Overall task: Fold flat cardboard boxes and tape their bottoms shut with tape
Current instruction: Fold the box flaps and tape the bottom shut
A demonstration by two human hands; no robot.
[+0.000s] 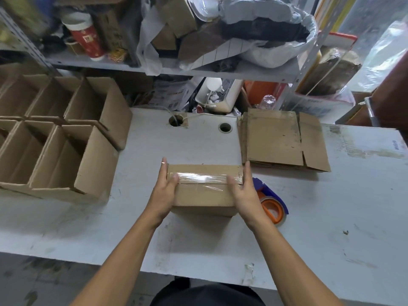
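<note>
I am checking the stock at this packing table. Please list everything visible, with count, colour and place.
Taped box: one, brown, table centre, clear tape over its seam.
Open boxes: at least five, brown, table left, in two rows.
Flat boxes: one stack, brown, table right rear.
Tape dispenser: one, blue and orange, right of the taped box.
Table: one, white, scuffed.
Shelf: one, grey, behind, cluttered with bags and cardboard.
Left hand: on the box's left end.
Right hand: on its right end.
</note>
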